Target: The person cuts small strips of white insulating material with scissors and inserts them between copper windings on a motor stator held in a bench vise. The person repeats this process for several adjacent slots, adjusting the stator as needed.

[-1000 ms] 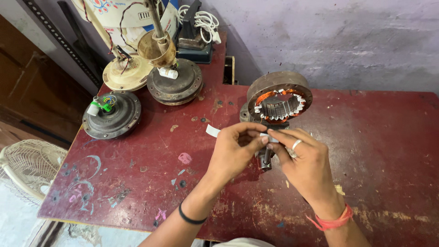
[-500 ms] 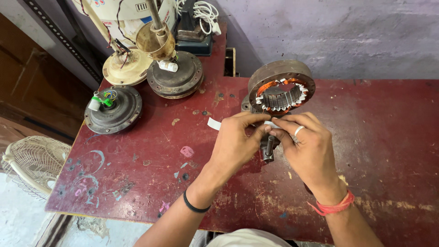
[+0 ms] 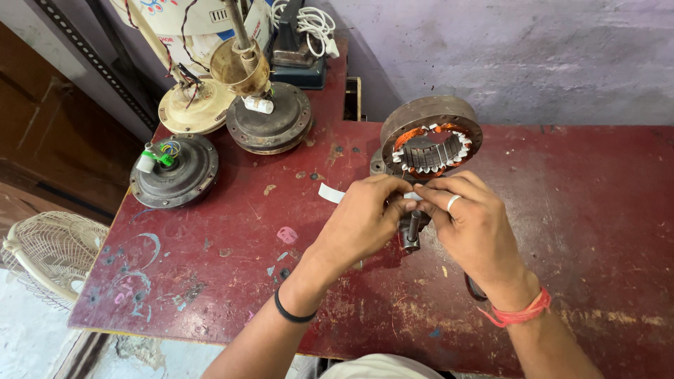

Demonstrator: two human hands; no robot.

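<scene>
A round motor stator (image 3: 432, 144) with copper windings and white slot liners stands tilted on the dark red table (image 3: 590, 210). Just in front of it, my left hand (image 3: 365, 221) and my right hand (image 3: 470, 224) meet and pinch a thin white strip (image 3: 331, 193), whose free end sticks out to the left. Under my fingers a dark metal shaft (image 3: 412, 231) stands on the table. My right hand has a ring on one finger and an orange thread at the wrist; my left wrist carries a black band.
Two dark round fan motor housings (image 3: 175, 170) (image 3: 270, 123) and a cream fan base (image 3: 193, 105) stand at the table's far left. A white cable (image 3: 312, 21) lies on a box at the back. A cream fan guard (image 3: 49, 253) rests on the floor at left.
My hands stay together on the strip in front of the stator. The view has shifted slightly, so the hands and stator sit a little lower and to the right.
</scene>
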